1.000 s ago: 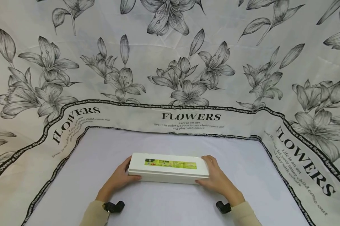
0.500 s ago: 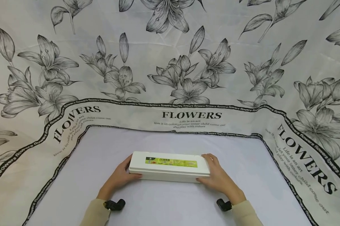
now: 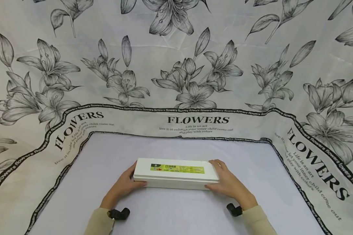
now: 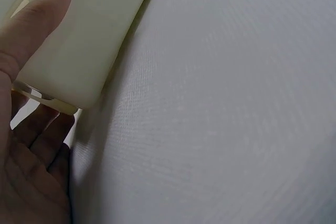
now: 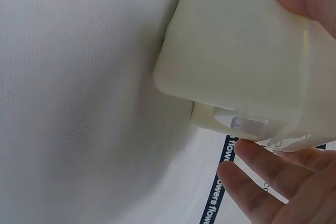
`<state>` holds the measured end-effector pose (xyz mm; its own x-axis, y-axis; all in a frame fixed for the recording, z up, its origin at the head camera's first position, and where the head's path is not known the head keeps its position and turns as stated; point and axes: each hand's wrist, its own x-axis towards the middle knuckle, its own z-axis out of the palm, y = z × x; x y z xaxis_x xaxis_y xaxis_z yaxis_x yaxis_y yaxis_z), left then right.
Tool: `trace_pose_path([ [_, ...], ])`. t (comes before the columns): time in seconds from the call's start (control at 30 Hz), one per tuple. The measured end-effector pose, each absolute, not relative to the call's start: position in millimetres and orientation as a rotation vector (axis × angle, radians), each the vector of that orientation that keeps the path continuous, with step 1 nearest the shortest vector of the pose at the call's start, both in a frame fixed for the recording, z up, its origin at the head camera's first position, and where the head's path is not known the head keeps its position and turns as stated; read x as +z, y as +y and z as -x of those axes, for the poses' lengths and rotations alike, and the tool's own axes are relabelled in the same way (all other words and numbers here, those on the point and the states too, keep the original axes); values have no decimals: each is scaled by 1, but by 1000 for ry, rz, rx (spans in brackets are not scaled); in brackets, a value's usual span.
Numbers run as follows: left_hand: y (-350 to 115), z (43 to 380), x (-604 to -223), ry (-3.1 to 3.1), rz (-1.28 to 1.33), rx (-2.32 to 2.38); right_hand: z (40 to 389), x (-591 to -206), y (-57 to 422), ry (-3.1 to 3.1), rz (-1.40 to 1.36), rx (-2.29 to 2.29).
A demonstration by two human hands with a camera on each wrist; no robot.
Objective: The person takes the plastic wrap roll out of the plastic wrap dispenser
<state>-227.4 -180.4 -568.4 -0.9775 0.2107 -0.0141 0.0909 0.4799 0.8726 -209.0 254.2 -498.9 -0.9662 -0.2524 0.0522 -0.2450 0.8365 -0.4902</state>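
Note:
A long white lidded box (image 3: 176,185) with a yellow-green label (image 3: 177,168) on top lies crosswise on the white surface in the head view. My left hand (image 3: 124,184) grips its left end, the thumb lying along the front side and the fingers round the end. At the opposite end my right hand (image 3: 227,184) holds it likewise, thumb in front and fingers behind. In the left wrist view the left thumb (image 4: 39,19) presses the pale side of the box (image 4: 86,40). The right wrist view shows the right fingertips (image 5: 247,148) at the box's end (image 5: 231,51). The lid looks closed.
White cloth (image 3: 176,212) covers the surface under the box. A floral curtain (image 3: 120,124) with a black lettered border encloses the back and both sides. Each wrist wears a small black camera, the left camera (image 3: 119,214) and the right camera (image 3: 234,210).
Hardly anything differs. The head view has shifted slightly, and both hands keep their hold on the box, which stays in about the same place.

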Motion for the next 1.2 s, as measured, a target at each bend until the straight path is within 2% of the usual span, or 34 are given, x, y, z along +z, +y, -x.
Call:
trace_pose_path([
  [0.7, -182, 227, -566, 2547, -335, 1549, 208, -499, 254, 2989, 413, -804],
  [1.2, -181, 226, -567, 2570, -265, 1532, 208, -501, 255, 2991, 420, -816],
])
